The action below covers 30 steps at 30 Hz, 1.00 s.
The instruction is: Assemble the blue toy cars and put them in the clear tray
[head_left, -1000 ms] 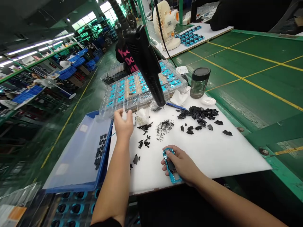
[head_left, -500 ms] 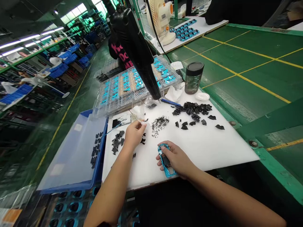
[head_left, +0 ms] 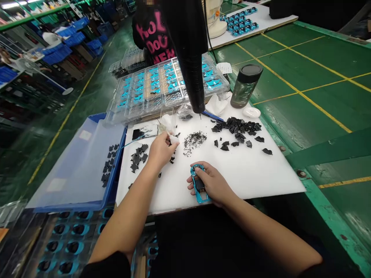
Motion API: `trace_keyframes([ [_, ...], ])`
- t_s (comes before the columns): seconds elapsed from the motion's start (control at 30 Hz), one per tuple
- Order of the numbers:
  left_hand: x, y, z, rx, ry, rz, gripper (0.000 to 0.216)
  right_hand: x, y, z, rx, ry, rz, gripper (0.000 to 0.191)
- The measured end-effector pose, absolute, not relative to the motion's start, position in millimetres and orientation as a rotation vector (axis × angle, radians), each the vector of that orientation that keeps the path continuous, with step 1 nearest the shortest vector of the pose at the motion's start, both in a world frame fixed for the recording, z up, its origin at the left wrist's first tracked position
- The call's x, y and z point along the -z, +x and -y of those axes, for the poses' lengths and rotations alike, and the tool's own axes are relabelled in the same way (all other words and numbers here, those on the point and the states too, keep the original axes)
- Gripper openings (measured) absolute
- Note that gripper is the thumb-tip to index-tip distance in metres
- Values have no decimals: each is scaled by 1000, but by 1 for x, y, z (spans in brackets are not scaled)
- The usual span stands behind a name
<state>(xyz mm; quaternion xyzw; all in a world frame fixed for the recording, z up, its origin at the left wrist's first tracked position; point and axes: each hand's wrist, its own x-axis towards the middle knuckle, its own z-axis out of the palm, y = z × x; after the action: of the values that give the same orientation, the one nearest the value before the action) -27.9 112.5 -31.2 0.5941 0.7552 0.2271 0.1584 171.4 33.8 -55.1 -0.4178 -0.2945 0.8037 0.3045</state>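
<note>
My right hand [head_left: 213, 183] is closed around a shiny blue plastic car-shaped shell [head_left: 199, 199] with a dark part in its middle, above the front of the white foam work surface [head_left: 249, 177]. The thumb lies on the shell's upper end. Farther left, my left hand [head_left: 162, 150] pinches a small white piece that looks like tissue [head_left: 174, 139]. Just right of that hand is a pile of tiny black screws [head_left: 195, 141]. Black plastic parts [head_left: 138, 157] lie left of it, and a few more are partly hidden beneath it.
A black power screwdriver [head_left: 194, 77] hangs over the surface. Behind stand clear trays of blue parts [head_left: 145, 87] and a dark-lidded jar [head_left: 246, 85]. Black pieces [head_left: 239, 129] are heaped right, near a blue pen [head_left: 213, 116]. A blue bin [head_left: 78, 162] sits left. A person [head_left: 152, 33] is beyond.
The view has shifted, so the bench appears slightly higher and the screwdriver farther right. My right hand keeps its hold on the blue shell; my left hand still pinches the white piece.
</note>
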Motion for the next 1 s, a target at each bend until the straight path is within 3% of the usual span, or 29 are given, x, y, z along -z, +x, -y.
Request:
trace_keyframes([
  [0.13, 16, -35, -91, -950, 1786, -2178, 54, 55, 172, -34, -2122, -1117, 794, 20],
  [0.3, 12, -50, -36, -1666, 1905, -1979, 35, 56, 172, -33, -2133, -1113, 802, 19],
  [0.43, 33, -60, 5, -1990, 1919, -1932, 24, 55, 171, -33, -2124, -1142, 801, 18],
  [0.73, 83, -75, 48, -1968, 1942, -2177, 20, 55, 168, -32, -2073, -1207, 826, 18],
  [1.0, 87, -75, 48, -1956, 1797, -2088, 18, 52, 163, -30, -1989, -1300, 847, 20],
])
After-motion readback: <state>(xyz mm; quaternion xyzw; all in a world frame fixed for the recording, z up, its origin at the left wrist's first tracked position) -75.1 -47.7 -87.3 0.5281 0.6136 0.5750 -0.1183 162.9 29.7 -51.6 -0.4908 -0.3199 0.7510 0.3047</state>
